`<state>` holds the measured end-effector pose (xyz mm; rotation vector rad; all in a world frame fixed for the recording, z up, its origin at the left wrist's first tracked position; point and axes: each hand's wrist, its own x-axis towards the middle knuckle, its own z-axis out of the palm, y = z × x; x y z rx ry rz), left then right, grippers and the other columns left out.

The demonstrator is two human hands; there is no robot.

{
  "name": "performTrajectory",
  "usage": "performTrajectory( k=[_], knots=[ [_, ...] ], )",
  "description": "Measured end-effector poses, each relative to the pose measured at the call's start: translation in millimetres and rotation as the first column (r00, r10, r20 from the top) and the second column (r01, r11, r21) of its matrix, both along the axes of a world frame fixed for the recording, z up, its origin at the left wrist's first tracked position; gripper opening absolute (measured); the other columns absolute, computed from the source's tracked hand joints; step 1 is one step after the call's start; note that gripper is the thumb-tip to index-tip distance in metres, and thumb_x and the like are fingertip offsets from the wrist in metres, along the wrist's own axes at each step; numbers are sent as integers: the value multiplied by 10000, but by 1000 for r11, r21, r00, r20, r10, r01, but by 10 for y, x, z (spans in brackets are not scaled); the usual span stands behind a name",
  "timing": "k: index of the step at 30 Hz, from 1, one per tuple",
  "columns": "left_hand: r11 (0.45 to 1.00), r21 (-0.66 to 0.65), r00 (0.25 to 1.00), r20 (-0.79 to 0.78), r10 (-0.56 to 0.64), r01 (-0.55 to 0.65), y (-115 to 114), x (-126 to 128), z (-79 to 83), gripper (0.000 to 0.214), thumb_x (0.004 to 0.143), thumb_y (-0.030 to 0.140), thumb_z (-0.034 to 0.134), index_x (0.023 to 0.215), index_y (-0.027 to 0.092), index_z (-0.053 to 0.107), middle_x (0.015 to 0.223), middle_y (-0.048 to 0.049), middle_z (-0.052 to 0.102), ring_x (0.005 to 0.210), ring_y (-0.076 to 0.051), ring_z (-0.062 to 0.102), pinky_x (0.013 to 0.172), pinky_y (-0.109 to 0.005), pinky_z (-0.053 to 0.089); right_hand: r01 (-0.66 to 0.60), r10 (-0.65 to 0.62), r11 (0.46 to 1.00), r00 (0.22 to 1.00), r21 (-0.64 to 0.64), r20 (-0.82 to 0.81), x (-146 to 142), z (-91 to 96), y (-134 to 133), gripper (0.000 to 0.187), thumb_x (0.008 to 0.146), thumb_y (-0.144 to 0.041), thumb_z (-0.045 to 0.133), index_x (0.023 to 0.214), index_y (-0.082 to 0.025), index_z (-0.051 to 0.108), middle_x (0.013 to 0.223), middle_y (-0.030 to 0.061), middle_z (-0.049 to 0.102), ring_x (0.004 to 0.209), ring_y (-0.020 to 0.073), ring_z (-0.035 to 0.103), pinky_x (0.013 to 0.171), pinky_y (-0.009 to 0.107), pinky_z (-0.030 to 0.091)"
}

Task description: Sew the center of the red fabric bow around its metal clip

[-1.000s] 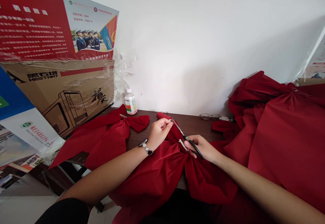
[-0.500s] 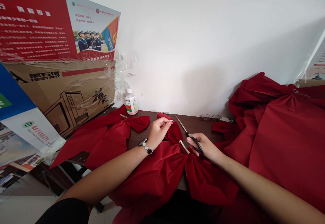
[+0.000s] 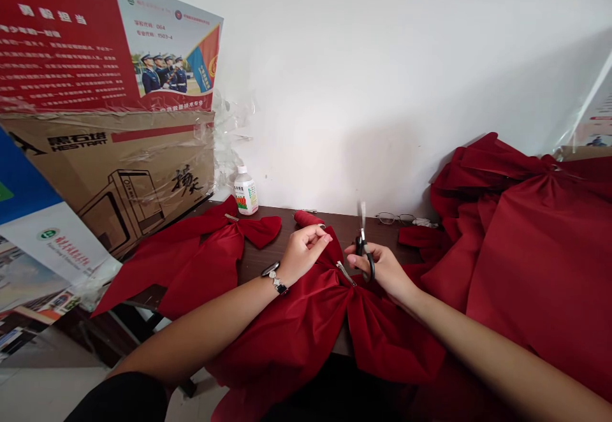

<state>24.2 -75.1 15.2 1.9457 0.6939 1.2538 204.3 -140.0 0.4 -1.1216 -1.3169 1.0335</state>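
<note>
My right hand (image 3: 381, 268) grips black-handled scissors (image 3: 366, 257) by the finger loops, and their motion-blurred blades point up. To their left, my left hand (image 3: 306, 248) has thumb and fingers pinched together above the cloth; whatever may be between the fingertips is too small to make out. Beneath both hands spreads a large red fabric bow (image 3: 287, 333), with a silver metal clip (image 3: 345, 274) across its gathered middle. Just behind my left fingers lies a spool of red thread (image 3: 308, 218), partly covered by the hand.
Another red bow (image 3: 217, 253) with a clip lies to the left, near a white bottle (image 3: 245, 192). Glasses (image 3: 396, 218) rest by the wall. Red fabric (image 3: 516, 250) is heaped at the right. A cardboard box (image 3: 157, 180) and posters stand at the left.
The scissors have swung from pointing up-left toward my left fingers to pointing upright. My left hand has shifted slightly, staying pinched, and more of the thread spool shows.
</note>
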Motion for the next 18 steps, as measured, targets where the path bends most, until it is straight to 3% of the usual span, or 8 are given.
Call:
performTrajectory(
  k=[2,5,10,18],
  knots=[
    [996,2,993,-75,-90,90,-60,27,-15,260,841,367,570,723,136,576,632,6,549,537,-73,424,510,-200,312,33,-33,999,999,6,-43,9,-1,18,512,529,-511,819,842,-147,642,653,-11,571,472,59,396,472,232,320],
    [984,-18,973,-144,-178,177,-116,61,-42,267,852,371,552,727,136,578,671,-6,575,559,-75,455,522,-192,338,-1,2,997,1000,71,-12,10,-7,27,478,544,-512,809,810,-157,631,660,-9,568,514,74,418,502,238,355],
    [979,-37,962,-185,-203,200,-116,75,-66,293,855,402,537,739,137,580,648,0,545,550,-76,436,514,-192,329,-23,6,984,996,176,93,3,-12,16,440,595,-526,780,755,-162,590,638,-24,516,547,80,400,533,241,361],
    [973,-36,951,-208,-229,227,-119,87,-91,261,852,367,528,746,135,581,653,1,543,546,-68,421,512,-188,321,-67,32,980,983,189,183,55,-28,5,408,663,-532,734,710,-164,564,586,-38,458,517,73,353,510,235,330]
  ],
)
